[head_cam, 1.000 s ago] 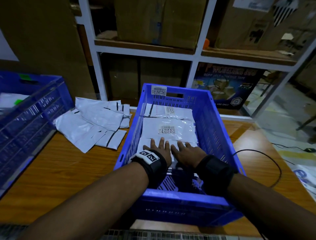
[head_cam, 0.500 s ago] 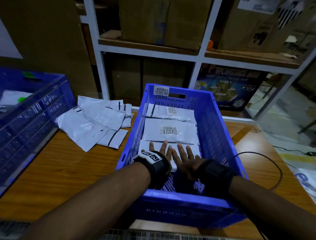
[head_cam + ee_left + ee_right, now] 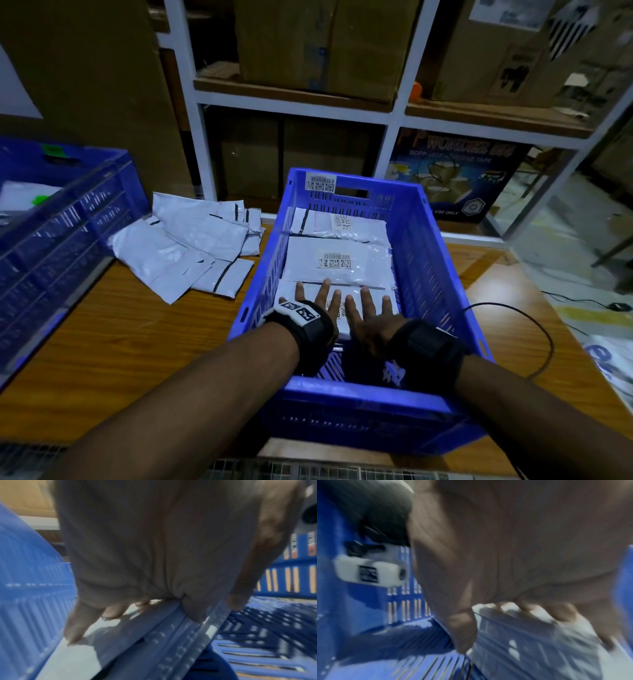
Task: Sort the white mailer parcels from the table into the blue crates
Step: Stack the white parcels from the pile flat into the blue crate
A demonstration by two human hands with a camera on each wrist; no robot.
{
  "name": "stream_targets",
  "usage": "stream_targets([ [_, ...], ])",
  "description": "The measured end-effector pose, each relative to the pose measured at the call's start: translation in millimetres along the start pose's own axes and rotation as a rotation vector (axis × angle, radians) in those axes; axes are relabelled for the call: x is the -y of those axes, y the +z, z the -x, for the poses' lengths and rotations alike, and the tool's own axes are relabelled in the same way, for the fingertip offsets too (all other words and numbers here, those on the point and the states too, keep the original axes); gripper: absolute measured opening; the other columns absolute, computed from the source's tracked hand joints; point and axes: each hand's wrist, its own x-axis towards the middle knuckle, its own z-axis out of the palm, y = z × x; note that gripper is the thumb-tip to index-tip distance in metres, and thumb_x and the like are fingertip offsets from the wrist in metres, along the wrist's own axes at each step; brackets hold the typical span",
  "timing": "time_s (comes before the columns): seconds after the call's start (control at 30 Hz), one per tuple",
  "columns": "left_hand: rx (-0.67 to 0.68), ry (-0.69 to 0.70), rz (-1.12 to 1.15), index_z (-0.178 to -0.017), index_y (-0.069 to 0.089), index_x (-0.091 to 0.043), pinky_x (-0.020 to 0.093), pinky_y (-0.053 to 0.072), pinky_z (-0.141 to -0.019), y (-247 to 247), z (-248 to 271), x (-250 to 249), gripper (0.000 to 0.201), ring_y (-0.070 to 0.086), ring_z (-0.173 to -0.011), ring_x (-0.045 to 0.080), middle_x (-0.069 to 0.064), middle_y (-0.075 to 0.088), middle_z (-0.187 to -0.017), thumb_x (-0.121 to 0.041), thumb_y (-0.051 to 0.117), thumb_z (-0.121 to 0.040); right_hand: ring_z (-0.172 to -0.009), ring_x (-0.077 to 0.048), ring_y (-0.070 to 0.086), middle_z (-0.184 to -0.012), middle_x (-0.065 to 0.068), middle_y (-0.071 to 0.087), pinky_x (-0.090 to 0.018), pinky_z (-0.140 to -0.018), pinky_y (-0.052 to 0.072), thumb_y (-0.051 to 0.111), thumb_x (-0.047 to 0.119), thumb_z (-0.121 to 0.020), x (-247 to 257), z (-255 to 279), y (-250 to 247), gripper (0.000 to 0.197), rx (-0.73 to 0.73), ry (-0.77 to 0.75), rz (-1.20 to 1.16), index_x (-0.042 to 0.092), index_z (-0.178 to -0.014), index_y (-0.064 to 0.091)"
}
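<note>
Your left hand and right hand lie side by side, palms down and fingers spread wide, on the nearest white plastic mailer parcel inside the blue slotted plastic crate in front of you. Neither hand grips anything; the flat fingers rest on the parcel's top face, which reads as smoothing or seating it on the crate floor. The left wrist view shows the straight fingertips touching the white film at its near edge, with bare slotted floor nearer to you.

Two more labelled white mailers fill the crate beyond your hands: a middle one just past your fingertips and a far one against the far wall. They lie in a row, barcodes up, each overlapping the next slightly, so the near parcel seems placed to continue that row.

To the left of the crate, a loose heap of unsorted white mailers lies on the wooden table, overlapping one another. Farther left stands a second blue crate with something white inside; what it is I cannot tell.

Judging by the heap, much sorting remains. Once this parcel lies flat, the pile at the left is likely your next reach.
</note>
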Motion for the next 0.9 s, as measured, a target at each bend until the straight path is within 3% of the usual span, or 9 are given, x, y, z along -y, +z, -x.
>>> stream_targets([
  [0.1, 0.020, -0.011, -0.067, -0.156, -0.017, -0.030, 0.076, 0.010, -0.108, 0.7, -2.1, -0.9, 0.080, -0.017, -0.143, 0.057, 0.003, -0.033, -0.160, -0.052, 0.036, -0.100, -0.145, -0.047, -0.015, -0.157, -0.020, -0.027, -0.060, -0.118, 0.002, 0.024, 0.031, -0.107, 3.2, 9.4, -0.6, 0.066, -0.004, 0.024, 0.073, 0.012, -0.153, -0.018],
  [0.2, 0.007, 0.003, -0.047, -0.156, -0.017, -0.030, 0.076, 0.008, -0.108, 3.4, -3.9, 0.8, 0.083, -0.019, -0.142, 0.058, 0.001, -0.034, -0.160, -0.053, 0.038, -0.098, -0.145, -0.042, -0.020, -0.157, -0.017, -0.028, -0.057, -0.116, -0.005, 0.027, 0.027, -0.107, 8.7, 21.7, -5.2, 0.067, 0.004, -0.002, 0.066, 0.009, -0.153, -0.018],
  [0.33, 0.010, 0.016, -0.014, -0.155, -0.018, -0.032, 0.077, 0.006, -0.108, 2.2, -1.6, -0.2, 0.083, -0.020, -0.141, 0.058, -0.001, -0.035, -0.159, -0.053, 0.038, -0.098, -0.144, -0.042, -0.024, -0.157, -0.016, -0.029, -0.057, -0.116, -0.003, 0.025, 0.027, -0.108, 11.1, 27.4, -8.0, 0.067, 0.025, -0.003, 0.083, 0.007, -0.152, -0.020],
  [0.53, 0.057, 0.032, -0.019, -0.154, -0.022, -0.032, 0.076, 0.008, -0.109, -1.5, -0.1, 2.7, 0.093, -0.022, -0.141, 0.056, 0.000, -0.038, -0.157, -0.056, 0.046, -0.095, -0.144, -0.048, -0.015, -0.159, -0.021, -0.020, -0.059, -0.114, 0.000, 0.017, 0.028, -0.108, 11.0, 26.9, -3.5, 0.060, -0.015, 0.042, 0.146, 0.002, -0.153, -0.014],
  [0.7, 0.090, 0.034, 0.037, -0.153, -0.024, -0.028, 0.078, 0.005, -0.106, -16.6, 9.5, -0.1, 0.122, -0.024, -0.142, 0.054, 0.001, -0.041, -0.156, -0.070, 0.063, -0.080, -0.144, -0.047, -0.018, -0.158, -0.021, -0.024, -0.060, -0.114, -0.001, 0.018, 0.025, -0.108, 7.1, 23.7, -3.7, 0.060, -0.053, 0.052, 0.022, 0.005, -0.153, -0.017],
  [0.8, 0.099, 0.055, 0.011, -0.152, -0.026, -0.021, 0.077, 0.004, -0.107, -30.5, 21.4, -4.0, 0.133, -0.026, -0.142, 0.052, 0.005, -0.043, -0.154, -0.063, 0.074, -0.075, -0.143, -0.053, -0.007, -0.158, -0.025, -0.020, -0.064, -0.114, 0.005, 0.018, 0.033, -0.107, -2.6, 12.4, -1.1, 0.063, -0.077, 0.080, -0.061, 0.008, -0.154, -0.016],
  [0.9, 0.099, 0.073, 0.004, -0.154, -0.024, -0.015, 0.076, 0.004, -0.110, -46.0, 34.7, -6.0, 0.125, -0.026, -0.143, 0.049, 0.008, -0.040, -0.156, -0.050, 0.073, -0.083, -0.142, -0.057, -0.007, -0.159, -0.023, -0.019, -0.065, -0.116, 0.006, 0.024, 0.042, -0.104, -9.1, 2.7, -2.8, 0.069, -0.065, 0.085, -0.104, 0.014, -0.155, -0.012],
])
